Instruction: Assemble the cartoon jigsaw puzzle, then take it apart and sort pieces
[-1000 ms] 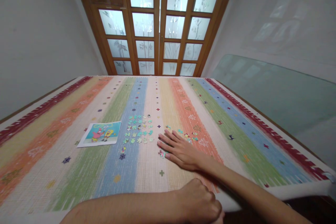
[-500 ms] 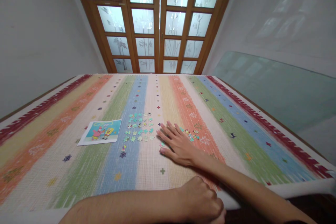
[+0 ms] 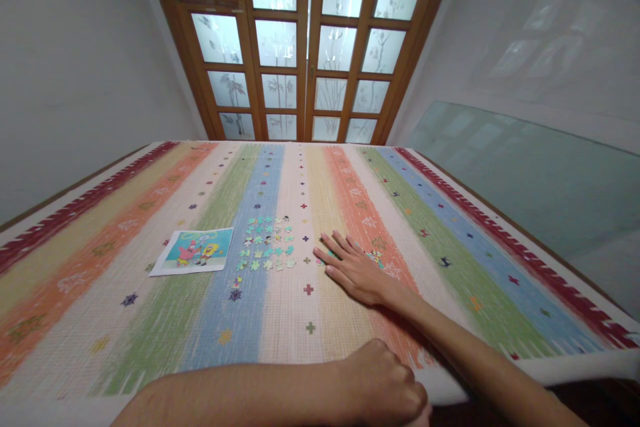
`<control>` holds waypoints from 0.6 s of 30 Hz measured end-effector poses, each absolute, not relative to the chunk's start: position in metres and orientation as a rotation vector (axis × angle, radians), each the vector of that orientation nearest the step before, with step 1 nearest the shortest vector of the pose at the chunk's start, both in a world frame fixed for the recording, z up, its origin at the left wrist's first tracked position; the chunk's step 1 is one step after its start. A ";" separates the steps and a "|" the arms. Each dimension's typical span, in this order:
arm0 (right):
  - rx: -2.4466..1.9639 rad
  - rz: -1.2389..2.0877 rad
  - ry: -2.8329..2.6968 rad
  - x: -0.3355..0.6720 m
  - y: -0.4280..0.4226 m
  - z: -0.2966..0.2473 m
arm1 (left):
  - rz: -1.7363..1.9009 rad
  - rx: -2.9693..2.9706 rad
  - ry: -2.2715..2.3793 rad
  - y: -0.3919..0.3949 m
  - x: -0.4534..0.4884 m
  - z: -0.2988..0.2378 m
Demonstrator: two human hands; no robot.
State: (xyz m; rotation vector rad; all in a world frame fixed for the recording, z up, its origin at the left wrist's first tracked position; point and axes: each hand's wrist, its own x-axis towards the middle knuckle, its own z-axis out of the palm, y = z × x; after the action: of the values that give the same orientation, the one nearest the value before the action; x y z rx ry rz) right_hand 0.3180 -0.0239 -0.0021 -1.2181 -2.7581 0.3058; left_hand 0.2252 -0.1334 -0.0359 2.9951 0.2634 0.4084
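Observation:
My right hand (image 3: 357, 270) lies palm down on the striped cloth, fingers spread. Jigsaw pieces (image 3: 376, 257) show just past it on the right, and a few bits peek out by its fingertips; what lies under the palm is hidden. At the table's near edge my left hand (image 3: 383, 383) is curled into a fist, and its inside cannot be seen. Left of the right hand, rows of mostly turquoise jigsaw pieces (image 3: 269, 252) lie spaced apart, with a pink and yellow piece (image 3: 237, 282) below them. Beside the rows is a cartoon picture sheet (image 3: 197, 251).
The striped tablecloth (image 3: 165, 340) covers a long table reaching toward wooden doors (image 3: 307, 80) with frosted panes. A greenish glass panel (image 3: 525, 180) leans along the right wall. White walls stand on both sides.
My right hand has slid a little to the right over the cloth, covering more of the pieces there. My left fist stays in place.

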 end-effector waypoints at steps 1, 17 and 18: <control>-1.205 0.288 -2.746 0.318 -0.023 -0.002 | 0.414 2.996 0.264 -0.134 0.225 -0.036; -1.161 0.283 -2.775 0.344 -0.011 -0.012 | 0.487 3.031 0.270 -0.134 0.223 -0.036; -1.166 0.289 -2.766 0.346 -0.012 -0.012 | 0.489 3.032 0.266 -0.134 0.223 -0.036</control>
State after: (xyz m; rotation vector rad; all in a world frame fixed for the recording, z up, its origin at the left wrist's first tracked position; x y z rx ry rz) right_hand 0.3460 -0.0116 -0.0124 -1.1658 -2.7656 0.2888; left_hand 0.2230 -0.1343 -0.0356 3.0321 0.2661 0.4888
